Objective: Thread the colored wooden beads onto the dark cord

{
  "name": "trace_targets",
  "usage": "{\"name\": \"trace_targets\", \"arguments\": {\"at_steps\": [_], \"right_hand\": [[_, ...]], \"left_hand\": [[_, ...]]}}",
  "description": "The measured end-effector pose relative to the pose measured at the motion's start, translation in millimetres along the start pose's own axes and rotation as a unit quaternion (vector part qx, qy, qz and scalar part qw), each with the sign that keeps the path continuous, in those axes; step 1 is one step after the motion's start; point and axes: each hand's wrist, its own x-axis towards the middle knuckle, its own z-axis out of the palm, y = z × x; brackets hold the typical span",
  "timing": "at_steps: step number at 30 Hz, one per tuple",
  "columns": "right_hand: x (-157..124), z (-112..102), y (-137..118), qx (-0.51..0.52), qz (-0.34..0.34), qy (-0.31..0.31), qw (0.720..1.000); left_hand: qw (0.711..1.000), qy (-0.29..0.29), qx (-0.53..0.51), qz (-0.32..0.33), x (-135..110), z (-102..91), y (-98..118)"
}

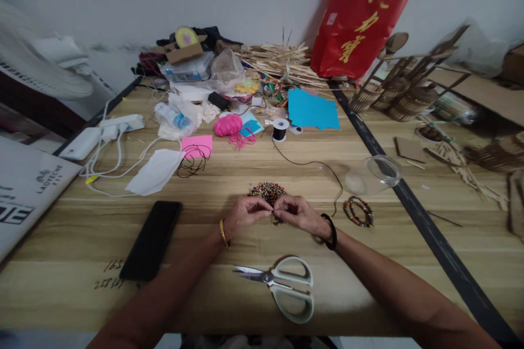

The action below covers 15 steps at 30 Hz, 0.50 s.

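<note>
Grip: left hand and right hand both pinched on beaded cord.
Bead pile: just beyond grip.
Worktop: wood, cluttered.

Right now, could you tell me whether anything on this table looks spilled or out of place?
The jar lies tipped on its side beyond the right hand, and beads sit in a loose heap on the table. The scissors lie open.

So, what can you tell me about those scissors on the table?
The scissors lie flat on the wooden table, near its front edge. Two pale, plastic-looking loop handles point right; the metal blades point left, slightly parted. Nothing touches them: the left hand and right hand pinch a bead strand farther back.
</note>
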Motion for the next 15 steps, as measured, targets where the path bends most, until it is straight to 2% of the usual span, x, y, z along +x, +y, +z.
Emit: {"name": "trace_targets", "arguments": {"at_steps": [15], "right_hand": [[0.0, 0.1, 0.2, -0.008, -0.007, 0.002, 1.0]], "left_hand": [[1.0, 0.016, -0.005, -0.025, -0.9, 2.0, 5.6]]}}
